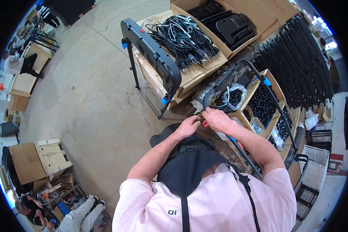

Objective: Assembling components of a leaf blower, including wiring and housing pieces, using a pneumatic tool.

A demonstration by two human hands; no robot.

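Close together in front of my chest, my left hand (189,126) and my right hand (218,120) meet with their fingers pinched. What they hold is small and mostly hidden by the fingers. A bit of red (205,123) shows between them. Just beyond my hands, the corner of a black tubular frame (220,82) with blue clips stands at the right, and thin pale wires (223,103) stick out near it. Past my left hand stands a similar frame with a thick black curved top (154,54) and a red switch.
A bundle of black cables (185,38) lies on a stacked carton (214,63). Behind it, an open box (266,19) holds black plastic covers (236,29). At right, a wooden divided bin (278,123) holds small black parts. Other people (83,214) sit at lower left and far left.
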